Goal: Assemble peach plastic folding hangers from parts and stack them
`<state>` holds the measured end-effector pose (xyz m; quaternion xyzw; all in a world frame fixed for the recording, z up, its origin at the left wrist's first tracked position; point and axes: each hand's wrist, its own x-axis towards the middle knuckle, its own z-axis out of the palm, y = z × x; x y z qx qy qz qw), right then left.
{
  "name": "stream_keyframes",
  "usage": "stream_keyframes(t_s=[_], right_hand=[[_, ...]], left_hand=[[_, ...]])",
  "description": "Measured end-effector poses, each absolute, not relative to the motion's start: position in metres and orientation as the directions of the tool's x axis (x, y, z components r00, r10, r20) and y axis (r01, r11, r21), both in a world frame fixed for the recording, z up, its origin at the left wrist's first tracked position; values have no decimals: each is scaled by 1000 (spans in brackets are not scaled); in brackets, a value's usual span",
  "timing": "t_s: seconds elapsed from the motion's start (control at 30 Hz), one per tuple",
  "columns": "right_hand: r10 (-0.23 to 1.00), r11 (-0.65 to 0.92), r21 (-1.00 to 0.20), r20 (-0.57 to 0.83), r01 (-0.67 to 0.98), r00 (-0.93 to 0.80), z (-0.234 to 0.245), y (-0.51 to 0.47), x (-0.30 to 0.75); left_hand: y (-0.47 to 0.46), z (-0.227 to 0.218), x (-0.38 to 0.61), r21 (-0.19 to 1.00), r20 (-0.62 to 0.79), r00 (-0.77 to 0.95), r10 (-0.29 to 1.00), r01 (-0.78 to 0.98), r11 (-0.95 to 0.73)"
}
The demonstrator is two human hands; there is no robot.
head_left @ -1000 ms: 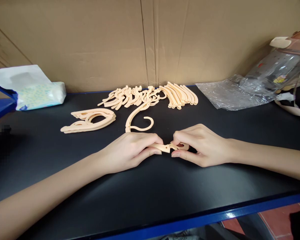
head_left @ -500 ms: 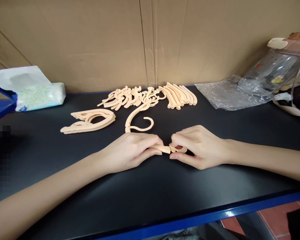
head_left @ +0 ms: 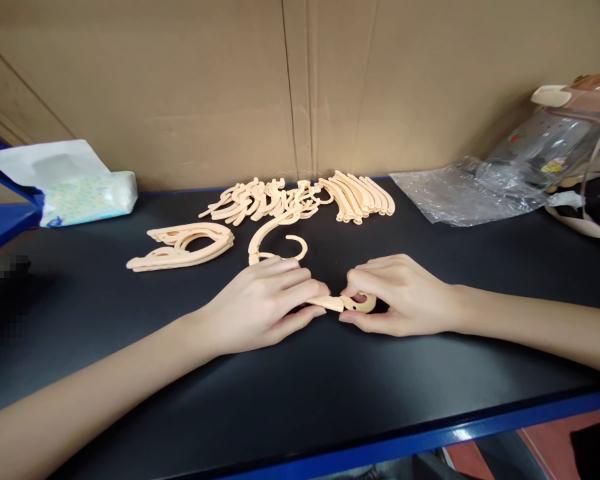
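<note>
My left hand (head_left: 265,305) is closed around a cream plastic hanger arm (head_left: 331,304), its end showing past the fingertips. My right hand (head_left: 401,295) pinches a curved cream hanger piece (head_left: 364,305) with a small dark hole. The two pieces meet end to end between my hands, just above the black table; whether they are locked together cannot be made out. Beyond my left knuckles lies a hanger arm with a hook (head_left: 300,248), partly covered by that hand. Several folded hangers (head_left: 213,248) are stacked at the left.
Toward the back lie a heap of curved hanger parts (head_left: 253,200) and a row of hanger arms (head_left: 365,197). A tissue pack (head_left: 87,199) sits at the left. Clear plastic wrap (head_left: 437,193) and a transparent bottle (head_left: 545,150) are at the right. Cardboard (head_left: 180,87) stands behind.
The view has shifted slightly. Both hands keep the same pieces, and the joined ends sit a little lower. My left fingers cover a bit more of the hook behind them.
</note>
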<state>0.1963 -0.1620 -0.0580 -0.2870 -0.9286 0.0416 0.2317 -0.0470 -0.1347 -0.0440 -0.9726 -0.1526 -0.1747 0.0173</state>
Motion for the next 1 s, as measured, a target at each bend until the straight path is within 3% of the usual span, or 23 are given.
stream_keyframes(t_s=[0.17,0.33,0.5,0.77,0.87,1.0], right_hand=[[554,830,-215,412,514,-723,-57,-163,196],[557,830,-228,392,510,-732,-56,-164,197],[506,862,-193,404,469,-762,-54,-163,196],[466,883,-164,412,439,-783,-52,-161,195],[474,879,-168,402,446,-783,-52,-161,195],[492,868,-156,402,472,-772,-51,-162,194]], left_hand=[[-134,-46,-47,-3,367,884,289,312,-950],[-134,-46,-49,72,435,846,309,310,-948],[-129,-43,-49,158,548,632,548,565,-810],[-106,-54,-54,508,304,421,855,687,-519],[-105,-54,-54,544,253,371,893,709,-449],[-109,-53,-53,525,284,374,883,709,-470]])
